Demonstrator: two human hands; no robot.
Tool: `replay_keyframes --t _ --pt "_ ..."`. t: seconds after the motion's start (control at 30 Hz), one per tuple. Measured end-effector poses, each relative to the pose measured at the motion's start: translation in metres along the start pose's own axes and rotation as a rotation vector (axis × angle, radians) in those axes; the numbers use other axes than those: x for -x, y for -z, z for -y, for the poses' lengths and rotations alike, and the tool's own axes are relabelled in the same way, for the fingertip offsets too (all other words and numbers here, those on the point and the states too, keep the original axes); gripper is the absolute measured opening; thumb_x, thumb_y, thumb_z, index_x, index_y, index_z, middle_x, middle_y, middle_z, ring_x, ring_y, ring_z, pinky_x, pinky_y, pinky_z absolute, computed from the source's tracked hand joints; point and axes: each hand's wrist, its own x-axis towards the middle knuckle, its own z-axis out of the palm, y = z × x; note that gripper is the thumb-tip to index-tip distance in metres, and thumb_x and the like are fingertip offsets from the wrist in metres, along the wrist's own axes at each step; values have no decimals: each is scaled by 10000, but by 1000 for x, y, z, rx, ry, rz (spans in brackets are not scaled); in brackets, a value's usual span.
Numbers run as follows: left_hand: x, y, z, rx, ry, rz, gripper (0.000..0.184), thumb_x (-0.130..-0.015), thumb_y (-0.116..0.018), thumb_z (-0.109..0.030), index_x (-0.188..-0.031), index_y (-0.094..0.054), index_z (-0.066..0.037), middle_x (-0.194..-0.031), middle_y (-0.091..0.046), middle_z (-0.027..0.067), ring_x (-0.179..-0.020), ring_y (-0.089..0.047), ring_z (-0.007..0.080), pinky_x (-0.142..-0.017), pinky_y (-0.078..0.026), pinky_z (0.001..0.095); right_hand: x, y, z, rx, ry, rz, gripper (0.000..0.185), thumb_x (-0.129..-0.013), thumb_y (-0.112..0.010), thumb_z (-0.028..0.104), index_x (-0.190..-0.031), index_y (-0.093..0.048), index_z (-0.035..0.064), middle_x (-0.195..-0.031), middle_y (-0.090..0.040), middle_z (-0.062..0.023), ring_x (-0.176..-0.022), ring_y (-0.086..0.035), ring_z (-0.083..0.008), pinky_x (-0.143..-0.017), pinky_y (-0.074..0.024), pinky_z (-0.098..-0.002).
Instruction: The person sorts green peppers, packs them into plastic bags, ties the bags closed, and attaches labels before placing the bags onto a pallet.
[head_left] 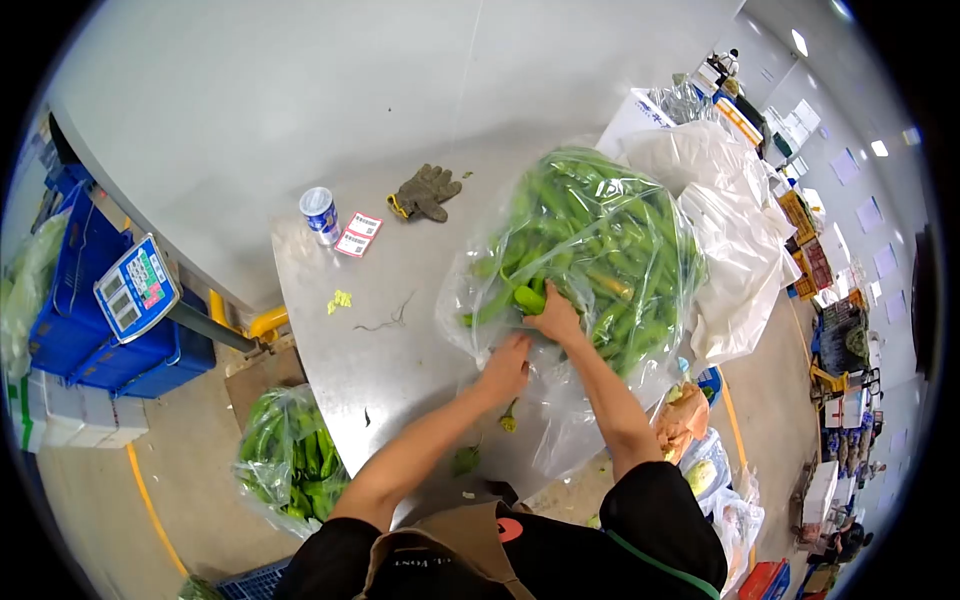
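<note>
A large clear plastic bag [465, 300] full of long green peppers [610, 230] lies on the metal table [400, 370], its mouth towards me. My right hand [556, 318] reaches in at the mouth, its fingers closed on a green pepper [529, 299] at the near side of the pile. Just left of it and nearer to me, my left hand [505, 372] is closed at the bag's edge and appears to pinch the film; its fingertips are partly hidden. A loose stem piece [509, 418] lies on the table below the hands.
A grey work glove [425, 192], red-edged labels [359, 234] and a blue-white can [320, 215] lie beyond. White sacking [735, 240] borders the bag's right. A scale display [137, 290] and blue crates [85, 270] stand left. Another pepper bag [290, 455] sits below the table's left edge.
</note>
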Motion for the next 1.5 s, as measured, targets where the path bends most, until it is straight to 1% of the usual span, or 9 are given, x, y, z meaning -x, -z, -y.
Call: replay_keyframes --t 0.2,0.3,0.5,0.7,0.83,1.07,1.17,1.33,1.5 --pt "-71 30 22 -667 124 -112 650 -620 -691 -106 -1194 -420 35 -1214 -437 156 -1096 -434 323 -918 -372 405 4 1 -1 25 -74 46 676 -587 -719 247 -1197 -507 47 -1041 -611 -203 -955 -589 -364 -835 -462 -429" --pt "-84 35 33 -552 330 -106 642 -629 -696 -113 -1199 -421 -9 -1167 -437 140 -1064 -439 300 -891 -372 405 -1 9 -6 -118 -27 21 512 -589 -703 227 -1047 -603 22 -957 -636 -196 -883 -608 -355 -785 -476 -398" --pt "-97 54 61 -741 259 -288 412 -680 -675 -160 -1052 -524 -72 -1084 -502 125 -970 -495 312 -819 -404 405 12 36 1 -343 34 139 378 -587 -709 216 -868 -632 -25 -726 -626 -149 -677 -596 -238 -650 -456 -345" --pt "-80 70 39 -72 362 25 309 -775 -632 -194 -1021 -550 -26 -915 -597 133 -771 -595 271 -629 -449 381 57 82 14 -761 -44 272 279 -642 -708 101 -873 -622 -28 -752 -606 -53 -658 -540 -161 -603 -427 -304" --pt "-37 89 -7 973 736 91 360 -846 -597 -231 -1076 -477 18 -833 -605 120 -739 -631 194 -554 -466 266 89 79 -10 -855 -77 214 319 -650 -714 100 -929 -612 -16 -771 -604 -64 -691 -552 -164 -624 -438 -308" --pt "97 123 -50 1639 546 203 331 -878 -548 -125 -1137 -438 49 -1027 -589 149 -884 -632 282 -764 -525 402 128 104 -38 -502 215 324 545 -611 -693 74 -1120 -526 -23 -989 -602 -94 -900 -573 -204 -824 -450 -324" --pt "154 137 -44 1770 356 167 330 -887 -538 -130 -1161 -448 29 -1069 -575 146 -925 -619 292 -795 -510 436 134 120 8 -649 306 468 558 -578 -756 142 -1060 -551 -53 -949 -616 -112 -865 -575 -197 -796 -451 -312" --pt "281 159 -33 1890 170 -333 372 -901 -524 -200 -1217 -457 -15 -1103 -565 149 -987 -583 298 -906 -434 505 123 127 27 -700 429 685 620 -515 -841 203 -994 -573 -87 -935 -629 -149 -869 -593 -220 -781 -465 -332" --pt "406 128 -4 1915 777 -844 305 -908 -506 -217 -1141 -492 -21 -1086 -563 168 -951 -578 290 -869 -454 492 127 104 58 -937 426 906 624 -501 -835 96 -1039 -544 -32 -975 -614 -205 -954 -586 -329 -845 -464 -452"
